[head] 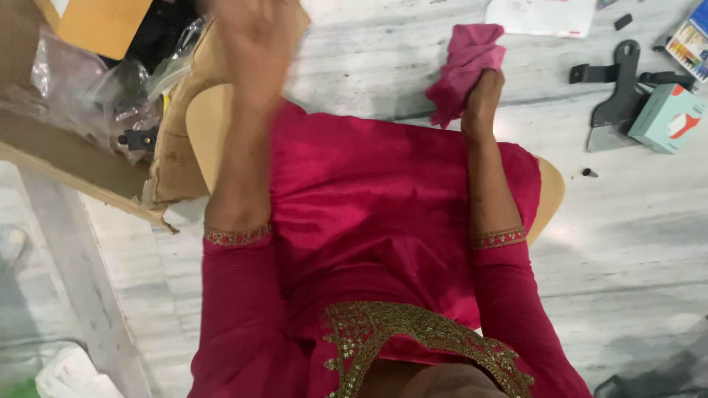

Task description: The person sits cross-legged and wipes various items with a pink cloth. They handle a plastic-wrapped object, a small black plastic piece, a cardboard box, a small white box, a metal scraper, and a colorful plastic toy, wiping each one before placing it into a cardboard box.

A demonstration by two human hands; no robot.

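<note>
The floor is pale grey stone with streaks, and everything sits on it. The head camera looks straight down at a person in a bright pink dress with gold trim at the neck and cuffs.

The right hand is closed around a pink cloth. The cloth is bunched up and rests on the floor just past the person's knees, toward the top edge of the floor in view. The left hand is lifted up and blurry. Its fingers look spread open, and it holds nothing.

Under the left hand sits an open cardboard box at the top left corner. Clear plastic bags lie inside it.

Near the right edge of the floor lies a dark scraper. A small teal box is touching it. A white paper lies at the top edge.
</note>
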